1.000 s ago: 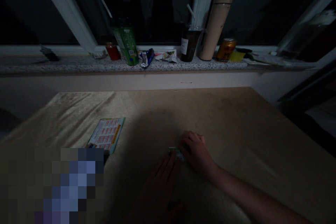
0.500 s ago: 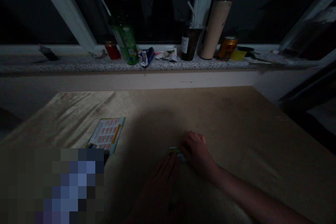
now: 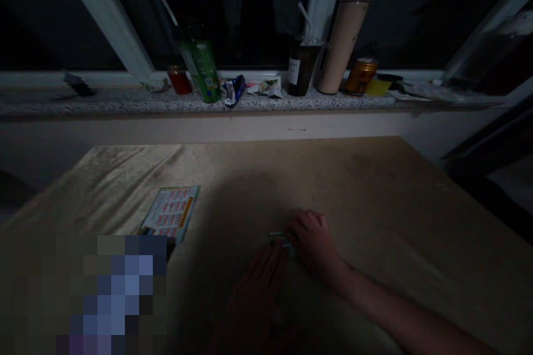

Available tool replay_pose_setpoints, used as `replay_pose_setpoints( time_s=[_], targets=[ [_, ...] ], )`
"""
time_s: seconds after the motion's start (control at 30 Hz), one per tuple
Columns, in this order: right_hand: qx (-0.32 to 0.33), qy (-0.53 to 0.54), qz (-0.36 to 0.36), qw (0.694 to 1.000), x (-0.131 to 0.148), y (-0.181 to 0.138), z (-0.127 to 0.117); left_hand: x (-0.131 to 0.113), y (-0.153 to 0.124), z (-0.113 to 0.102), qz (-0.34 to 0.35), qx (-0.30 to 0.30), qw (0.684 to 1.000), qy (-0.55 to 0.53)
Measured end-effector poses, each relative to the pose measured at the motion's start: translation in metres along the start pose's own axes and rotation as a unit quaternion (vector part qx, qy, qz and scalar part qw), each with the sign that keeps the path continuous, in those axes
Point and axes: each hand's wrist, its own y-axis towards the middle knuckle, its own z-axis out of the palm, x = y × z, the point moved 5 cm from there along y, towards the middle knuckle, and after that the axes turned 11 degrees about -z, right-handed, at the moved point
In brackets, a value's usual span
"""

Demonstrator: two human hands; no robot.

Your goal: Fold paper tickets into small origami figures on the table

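Observation:
In the head view, a small greenish folded piece (image 3: pixel 276 237), perhaps paper or card, lies on the table. It is mostly covered by my hands and too dim to make out fully. My left hand (image 3: pixel 259 283) rests flat on its near side, fingers stretched out and side by side. Just to the right, my right hand (image 3: pixel 311 237) is closed, its fingers curled down at the piece's right edge. What those fingers hold, if anything, is hidden. Farther left on the table lies a printed card (image 3: pixel 171 212) with rows of red print and a green border.
The table (image 3: pixel 353 177) has a brownish cover, wrinkled at left. Behind it, a speckled windowsill (image 3: pixel 258 104) bears a green bottle (image 3: pixel 204 69), a red jar (image 3: pixel 180 81), a dark cup with a straw (image 3: pixel 303 69), a tall pink flask (image 3: pixel 345 39), an orange can (image 3: pixel 360 77) and crumpled wrappers (image 3: pixel 234 90).
My left fingers have shifted slightly rightward over the small piece, closer to my right hand. The right hand stays curled in nearly the same place.

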Motion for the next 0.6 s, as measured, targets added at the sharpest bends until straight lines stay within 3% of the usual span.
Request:
replay_pose_setpoints(
  time_s=[0.1, 0.2, 0.4, 0.6],
  targets=[
    [0.000, -0.010, -0.089, 0.996, 0.021, -0.018, -0.009, -0.001, 0.000, 0.000, 0.020, -0.017, 1.000, 0.006],
    [0.044, 0.021, -0.142, 0.989, 0.038, -0.045, -0.019, -0.003, -0.001, -0.001, 0.036, -0.033, 0.999, 0.022],
    [0.159, 0.111, -0.107, 0.975, 0.036, -0.066, -0.026, -0.002, 0.001, 0.000, 0.033, -0.027, 0.998, 0.044],
    [0.160, 0.164, -0.075, 0.970, 0.031, -0.059, -0.026, -0.003, 0.002, -0.002, 0.035, -0.024, 0.997, 0.060]
  ],
)
